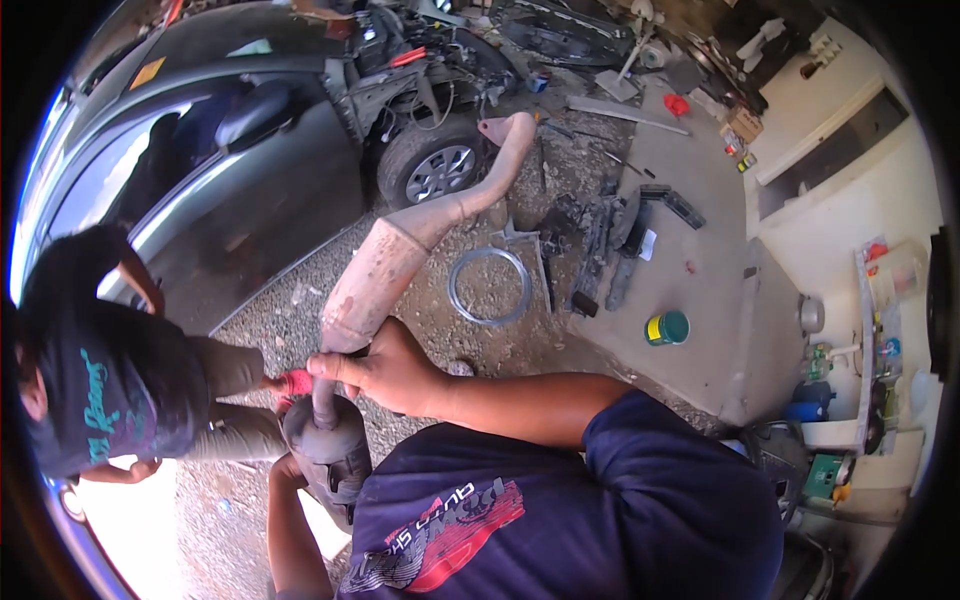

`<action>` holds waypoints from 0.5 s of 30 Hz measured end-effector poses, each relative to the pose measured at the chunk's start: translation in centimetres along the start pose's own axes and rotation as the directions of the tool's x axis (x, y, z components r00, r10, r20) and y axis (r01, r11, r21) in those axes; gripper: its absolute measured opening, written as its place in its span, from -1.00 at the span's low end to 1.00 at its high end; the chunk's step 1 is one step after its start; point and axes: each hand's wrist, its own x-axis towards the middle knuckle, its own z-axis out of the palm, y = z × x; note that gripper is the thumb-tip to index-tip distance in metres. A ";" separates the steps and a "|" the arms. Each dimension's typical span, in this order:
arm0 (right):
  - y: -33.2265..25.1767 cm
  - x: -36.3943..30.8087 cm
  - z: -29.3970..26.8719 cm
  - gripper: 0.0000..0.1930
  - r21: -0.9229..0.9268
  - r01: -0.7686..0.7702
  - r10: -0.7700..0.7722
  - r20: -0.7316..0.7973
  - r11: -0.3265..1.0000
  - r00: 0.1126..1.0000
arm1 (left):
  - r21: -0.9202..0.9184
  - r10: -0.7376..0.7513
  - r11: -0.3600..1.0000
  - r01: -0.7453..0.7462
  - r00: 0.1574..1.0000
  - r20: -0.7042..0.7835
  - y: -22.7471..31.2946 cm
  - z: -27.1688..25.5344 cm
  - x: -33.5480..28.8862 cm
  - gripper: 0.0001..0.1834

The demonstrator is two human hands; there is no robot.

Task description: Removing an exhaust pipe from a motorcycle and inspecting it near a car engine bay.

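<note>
A rusty exhaust pipe with a wide canister in its middle slants up and away in front of me. Its far end bends to a flange, and its near end joins a dark round can close to my body. My right hand is closed around the narrow pipe between the two canisters, thumb across the top. Against the left side of the dark can is my left hand, holding it from beside and below; its fingers are mostly hidden behind the can.
Another person stands at my left, beside a dark car with its front end stripped. On the ground lie a metal ring, black plastic parts and a green tub. A cluttered shelf lines the right wall.
</note>
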 end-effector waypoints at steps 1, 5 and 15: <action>-0.6 0.8 -0.9 -0.72 -0.008 0.037 -0.038 -0.039 0.999 0.999 | 0.012 -0.010 1.000 0.009 1.000 0.001 2.0 -0.3 0.8 -0.55; -3.9 5.3 -8.8 -0.72 -0.012 0.048 -0.050 -0.119 0.999 0.992 | 0.075 -0.039 0.997 0.037 0.999 0.035 12.3 -1.4 6.2 -0.55; -11.7 10.3 -29.7 -0.76 0.051 0.118 -0.088 -0.395 0.992 0.914 | 0.222 -0.045 0.975 0.005 0.983 0.178 41.3 0.1 28.5 -0.54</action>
